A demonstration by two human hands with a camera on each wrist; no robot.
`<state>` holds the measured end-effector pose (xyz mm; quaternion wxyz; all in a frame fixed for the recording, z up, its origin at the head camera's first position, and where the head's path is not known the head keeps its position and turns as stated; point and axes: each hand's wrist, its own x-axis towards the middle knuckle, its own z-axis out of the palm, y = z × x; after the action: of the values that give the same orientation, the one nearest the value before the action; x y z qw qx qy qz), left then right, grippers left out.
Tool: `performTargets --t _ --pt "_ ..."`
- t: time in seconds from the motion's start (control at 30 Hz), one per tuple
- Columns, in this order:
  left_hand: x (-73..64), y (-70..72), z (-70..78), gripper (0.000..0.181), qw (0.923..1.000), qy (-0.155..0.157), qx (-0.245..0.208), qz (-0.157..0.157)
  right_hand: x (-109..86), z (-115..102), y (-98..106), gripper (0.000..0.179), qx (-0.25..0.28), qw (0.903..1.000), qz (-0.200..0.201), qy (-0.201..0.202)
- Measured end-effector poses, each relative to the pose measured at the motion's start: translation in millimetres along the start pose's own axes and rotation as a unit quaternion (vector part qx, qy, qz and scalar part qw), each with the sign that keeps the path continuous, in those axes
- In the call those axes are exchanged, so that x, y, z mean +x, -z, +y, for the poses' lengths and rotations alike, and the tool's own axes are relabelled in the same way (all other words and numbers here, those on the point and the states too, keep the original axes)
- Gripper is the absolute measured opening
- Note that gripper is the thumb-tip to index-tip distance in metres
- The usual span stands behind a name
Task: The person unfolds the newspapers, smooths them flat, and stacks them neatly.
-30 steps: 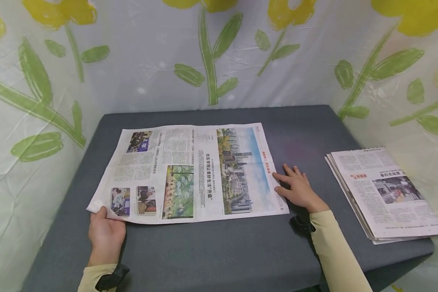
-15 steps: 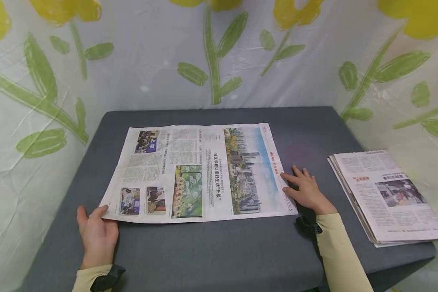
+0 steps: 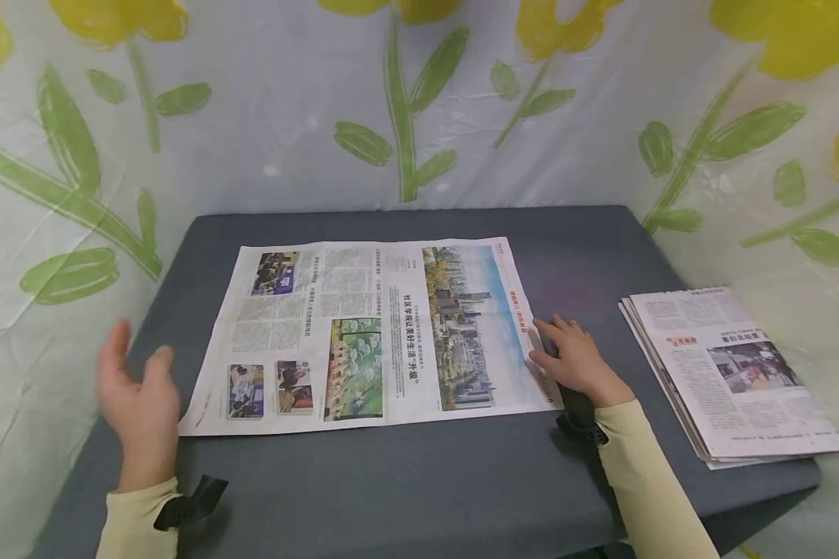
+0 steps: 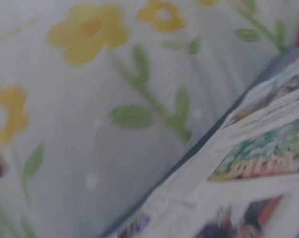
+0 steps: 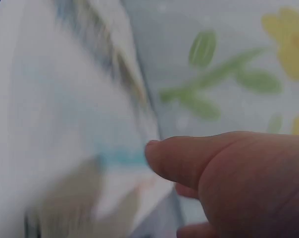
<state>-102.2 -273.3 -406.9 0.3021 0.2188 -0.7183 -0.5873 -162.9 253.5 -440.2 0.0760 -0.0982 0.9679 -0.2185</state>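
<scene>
A printed newspaper [image 3: 349, 334] lies spread flat on the grey cloth-covered table, its text turned sideways. Off its lower-left corner my left hand [image 3: 143, 411] is raised with fingers extended, holding nothing. My right hand [image 3: 576, 361] rests at the paper's right edge, thumb and index finger touching it a little apart. Along that edge the sheets look slightly separated. Up close in the right wrist view, the thumb [image 5: 174, 158] meets the paper's edge, but the other fingers are mostly hidden behind it. Part of the newspaper [image 4: 189, 198] shows in the left wrist view.
To the right, a stack of folded newspapers [image 3: 734, 373] sits near the grey table's [image 3: 391, 497] right edge. Behind and beside the table hangs a pale curtain [image 3: 273, 116] with yellow flowers and green leaves.
My left hand has let go of the newspaper's lower-left corner and moved left and up. That folded-over corner now lies flat. The right hand has stayed at the right edge.
</scene>
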Motion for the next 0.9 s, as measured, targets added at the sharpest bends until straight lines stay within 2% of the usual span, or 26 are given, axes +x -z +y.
performTargets --t 0.03,0.07,0.1,0.17,0.23,0.27,0.3,0.33,0.37,0.4,0.43,0.53,0.6,0.7,0.77,0.9 --pt "2.0 -7.2 7.1 0.057 0.9952 -0.041 0.074 -0.049 -0.3 -8 0 0.061 -0.003 1.0000 0.004 0.004" --pt "3.8 -15.6 14.2 0.057 0.9796 -0.079 0.150 -0.108 -0.6 -16 1 0.063 -0.003 0.9999 0.007 0.008" --pt "5.7 -25.5 20.3 0.058 0.9548 -0.120 0.216 -0.165 -1.2 -26 0 0.064 -0.004 0.9999 0.007 0.011" --pt "10.2 -48.2 31.1 0.061 0.8942 -0.179 0.310 -0.269 -3.0 -44 -1 0.067 -0.004 0.9998 -0.003 0.020" --pt "14.4 -72.7 36.2 0.067 0.8309 -0.201 0.378 -0.355 -5.3 -61 -5 0.069 -0.003 0.9994 -0.021 0.026" --pt "16.3 -84.9 36.0 0.071 0.8029 -0.199 0.405 -0.389 -6.5 -69 -8 0.070 -0.001 0.9991 -0.032 0.028" --pt "17.9 -96.8 33.9 0.076 0.7791 -0.196 0.427 -0.415 -7.7 -75 -12 0.071 -0.004 0.9986 -0.043 0.030" --pt "19.5 -107.9 30.0 0.081 0.7596 -0.190 0.441 -0.438 -8.7 -80 -15 0.071 -0.005 0.9980 -0.055 0.030" --pt "21.0 -117.9 24.5 0.085 0.7441 -0.185 0.449 -0.458 -9.8 -85 -20 0.071 -0.005 0.9974 -0.064 0.032" --pt "21.9 -126.8 17.7 0.090 0.7327 -0.181 0.455 -0.473 -10.8 -89 -24 0.071 -0.006 0.9969 -0.073 0.031" --pt "21.7 -134.1 9.9 0.095 0.7237 -0.179 0.457 -0.485 -11.8 -91 -30 0.070 -0.009 0.9963 -0.079 0.032" --pt "18.8 -148.6 -13.1 0.103 0.7099 -0.177 0.458 -0.504 -15.5 -95 -45 0.068 -0.016 0.9951 -0.094 0.025" --pt "16.4 -153.1 -26.5 0.105 0.7090 -0.176 0.459 -0.506 -17.9 -97 -54 0.067 -0.024 0.9950 -0.095 0.022" --pt "14.6 -155.2 -37.9 0.104 0.7072 -0.172 0.465 -0.504 -20.0 -98 -60 0.067 -0.035 0.9948 -0.093 0.020" --pt "14.3 -155.6 -41.0 0.104 0.7117 -0.171 0.462 -0.501 -20.4 -99 -62 0.066 -0.038 0.9953 -0.087 0.020" --pt "13.2 -155.9 -42.4 0.104 0.7143 -0.168 0.460 -0.500 -20.5 -98 -61 0.066 -0.040 0.9951 -0.088 0.019"
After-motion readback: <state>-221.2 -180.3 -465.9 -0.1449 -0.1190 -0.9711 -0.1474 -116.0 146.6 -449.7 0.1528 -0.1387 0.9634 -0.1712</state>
